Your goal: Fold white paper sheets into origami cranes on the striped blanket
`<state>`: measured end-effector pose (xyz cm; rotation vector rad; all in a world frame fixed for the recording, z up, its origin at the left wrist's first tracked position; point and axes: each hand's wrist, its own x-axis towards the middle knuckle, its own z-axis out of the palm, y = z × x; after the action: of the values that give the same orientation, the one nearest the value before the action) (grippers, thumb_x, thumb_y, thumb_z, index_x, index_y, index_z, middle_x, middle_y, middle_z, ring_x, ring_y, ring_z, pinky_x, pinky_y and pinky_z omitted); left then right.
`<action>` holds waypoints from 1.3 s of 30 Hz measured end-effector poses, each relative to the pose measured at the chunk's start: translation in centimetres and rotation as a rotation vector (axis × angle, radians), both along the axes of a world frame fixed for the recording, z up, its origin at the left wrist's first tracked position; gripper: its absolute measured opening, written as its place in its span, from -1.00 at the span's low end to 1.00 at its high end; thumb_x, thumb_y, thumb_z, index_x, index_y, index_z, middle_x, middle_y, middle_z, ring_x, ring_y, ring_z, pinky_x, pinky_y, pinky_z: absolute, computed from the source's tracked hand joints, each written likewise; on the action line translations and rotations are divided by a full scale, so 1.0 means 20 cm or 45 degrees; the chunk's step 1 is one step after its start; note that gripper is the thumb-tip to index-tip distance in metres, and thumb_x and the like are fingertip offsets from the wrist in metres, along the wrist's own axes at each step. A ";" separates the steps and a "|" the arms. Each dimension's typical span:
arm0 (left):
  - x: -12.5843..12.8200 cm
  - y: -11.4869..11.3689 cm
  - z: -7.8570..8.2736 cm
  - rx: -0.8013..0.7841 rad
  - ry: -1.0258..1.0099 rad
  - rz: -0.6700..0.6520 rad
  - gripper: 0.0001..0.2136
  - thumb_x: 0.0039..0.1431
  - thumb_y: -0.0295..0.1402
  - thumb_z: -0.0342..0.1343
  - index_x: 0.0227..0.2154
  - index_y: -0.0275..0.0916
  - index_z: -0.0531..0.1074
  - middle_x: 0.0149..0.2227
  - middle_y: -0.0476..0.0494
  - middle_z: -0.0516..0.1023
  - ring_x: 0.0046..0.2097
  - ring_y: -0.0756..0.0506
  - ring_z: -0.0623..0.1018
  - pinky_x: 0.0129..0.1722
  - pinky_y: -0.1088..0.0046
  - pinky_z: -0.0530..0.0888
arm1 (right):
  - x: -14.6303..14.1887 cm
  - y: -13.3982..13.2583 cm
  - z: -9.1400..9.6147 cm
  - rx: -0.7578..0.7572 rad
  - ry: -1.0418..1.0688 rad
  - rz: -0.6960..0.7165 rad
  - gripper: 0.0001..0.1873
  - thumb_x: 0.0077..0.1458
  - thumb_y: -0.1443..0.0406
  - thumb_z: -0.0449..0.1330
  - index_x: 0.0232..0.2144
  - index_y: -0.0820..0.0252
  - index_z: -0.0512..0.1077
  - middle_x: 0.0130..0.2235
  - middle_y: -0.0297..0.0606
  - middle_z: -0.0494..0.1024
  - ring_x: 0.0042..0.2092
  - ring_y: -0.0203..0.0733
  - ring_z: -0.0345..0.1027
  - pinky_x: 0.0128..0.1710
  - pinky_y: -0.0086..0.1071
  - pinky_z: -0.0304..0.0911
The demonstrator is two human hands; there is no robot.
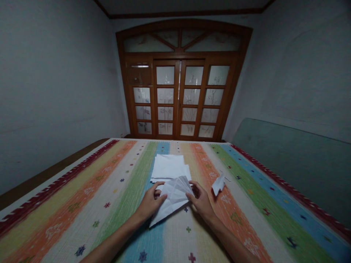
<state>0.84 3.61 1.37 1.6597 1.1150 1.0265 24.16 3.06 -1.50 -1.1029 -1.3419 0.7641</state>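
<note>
Head view, lower centre: left hand [150,200] and right hand [202,201] pinch a white sheet [172,199], creased but seemingly only part-folded, below a flat paper stack [168,166].

The left forearm [115,235] and right forearm [231,234] were bare up to the lower edge of the view, slim and smooth in outline, each narrowing toward the wrist [140,214]. The left hand [151,200] and right hand [202,202] were bare too, with slender fingers [158,183] and rounded thumbs [162,198]; any finer detail was too small and dim to make out
</note>
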 end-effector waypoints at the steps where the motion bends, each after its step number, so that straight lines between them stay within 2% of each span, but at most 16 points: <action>1: 0.00 0.00 -0.01 0.008 0.040 0.006 -0.55 0.12 -0.22 0.13 0.05 -0.30 0.38 -0.58 0.14 0.31 -0.51 -0.03 0.38 -0.48 0.51 0.24 | 0.00 -0.01 0.00 -0.006 -0.038 0.004 -0.57 -0.07 0.24 0.28 -0.11 0.24 0.45 -0.35 -0.24 0.58 -0.33 -0.08 0.47 -0.33 -0.32 0.36; 3: 0.00 0.00 -0.01 0.058 0.152 0.029 -0.59 0.17 -0.22 0.07 0.05 -0.29 0.39 -0.60 0.17 0.23 -0.53 -0.03 0.34 -0.48 0.51 0.20 | -0.01 -0.02 0.02 -0.006 -0.137 0.008 -0.61 -0.06 0.28 0.24 -0.11 0.25 0.45 -0.34 -0.23 0.59 -0.31 -0.07 0.48 -0.29 -0.30 0.36; 6: -0.01 0.00 -0.02 0.162 0.385 0.101 -0.60 0.18 -0.30 0.07 0.08 -0.23 0.40 -0.56 0.10 0.34 -0.47 -0.07 0.42 -0.40 0.45 0.27 | -0.02 -0.05 0.04 0.017 -0.315 0.034 -0.67 -0.03 0.35 0.17 -0.15 0.23 0.48 -0.29 -0.21 0.61 -0.26 -0.05 0.50 -0.22 -0.28 0.36; 9: -0.02 0.00 -0.03 0.325 0.584 0.152 -0.61 0.16 -0.39 0.11 0.07 -0.18 0.42 -0.36 -0.05 0.52 -0.28 -0.15 0.53 -0.20 0.35 0.38 | -0.02 -0.08 0.05 0.058 -0.495 0.070 -0.68 -0.01 0.43 0.12 -0.17 0.21 0.51 -0.24 -0.18 0.61 -0.20 -0.04 0.49 -0.16 -0.26 0.35; 13: -0.04 -0.01 -0.04 0.516 0.694 0.110 -0.64 0.17 -0.45 0.12 0.04 -0.13 0.45 -0.13 -0.18 0.52 -0.06 -0.20 0.51 -0.01 0.23 0.42 | -0.02 -0.09 0.02 0.172 -0.712 0.157 -0.60 -0.01 0.54 0.08 -0.16 0.19 0.53 -0.21 -0.16 0.58 -0.16 -0.06 0.45 -0.11 -0.25 0.34; 18: -0.05 -0.01 -0.05 0.674 0.746 -0.002 -0.74 0.25 -0.46 0.10 -0.05 -0.08 0.52 -0.08 -0.18 0.48 -0.04 -0.18 0.50 -0.02 0.24 0.48 | -0.02 -0.10 0.00 0.277 -0.868 0.251 -0.54 -0.02 0.59 0.08 -0.15 0.17 0.57 -0.19 -0.13 0.51 -0.13 -0.08 0.40 -0.09 -0.25 0.34; 24: -0.05 0.00 -0.07 0.838 0.841 -0.050 -0.80 0.27 -0.48 0.11 -0.15 -0.12 0.57 -0.11 -0.17 0.54 -0.06 -0.19 0.49 -0.07 0.23 0.51 | -0.03 -0.12 0.02 0.319 -0.962 0.328 -0.53 -0.05 0.59 0.12 -0.14 0.14 0.58 -0.18 -0.15 0.49 -0.12 -0.08 0.37 -0.10 -0.25 0.34; 29: -0.06 -0.01 -0.06 0.911 0.878 -0.081 -0.78 0.27 -0.50 0.11 -0.13 -0.12 0.58 -0.13 -0.17 0.60 -0.09 -0.19 0.48 -0.10 0.20 0.52 | -0.03 -0.15 0.07 0.401 -1.081 0.371 -0.53 -0.10 0.57 0.15 -0.13 0.19 0.57 -0.16 -0.12 0.48 -0.09 -0.05 0.32 -0.06 -0.20 0.31; 35: -0.08 -0.02 -0.04 0.879 0.845 -0.116 -0.70 0.24 -0.53 0.07 -0.07 -0.11 0.58 -0.08 -0.18 0.63 -0.04 -0.22 0.49 -0.02 0.12 0.49 | -0.07 -0.19 0.11 0.371 -1.174 0.382 -0.71 0.08 0.36 0.28 -0.10 0.16 0.53 -0.14 -0.14 0.48 -0.09 -0.03 0.33 -0.09 -0.20 0.31; 39: -0.08 -0.02 -0.03 0.793 0.802 -0.138 -0.69 0.24 -0.50 0.06 -0.07 -0.09 0.60 -0.05 -0.18 0.64 -0.03 -0.23 0.49 0.02 0.08 0.47 | -0.10 -0.20 0.11 0.365 -1.214 0.345 -0.78 0.15 0.33 0.28 -0.12 0.14 0.53 -0.15 -0.16 0.49 -0.11 -0.06 0.36 -0.11 -0.23 0.31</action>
<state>-0.80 3.16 0.81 2.6399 1.1295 0.8426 22.17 -0.95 0.66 -1.0951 -2.3526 0.1784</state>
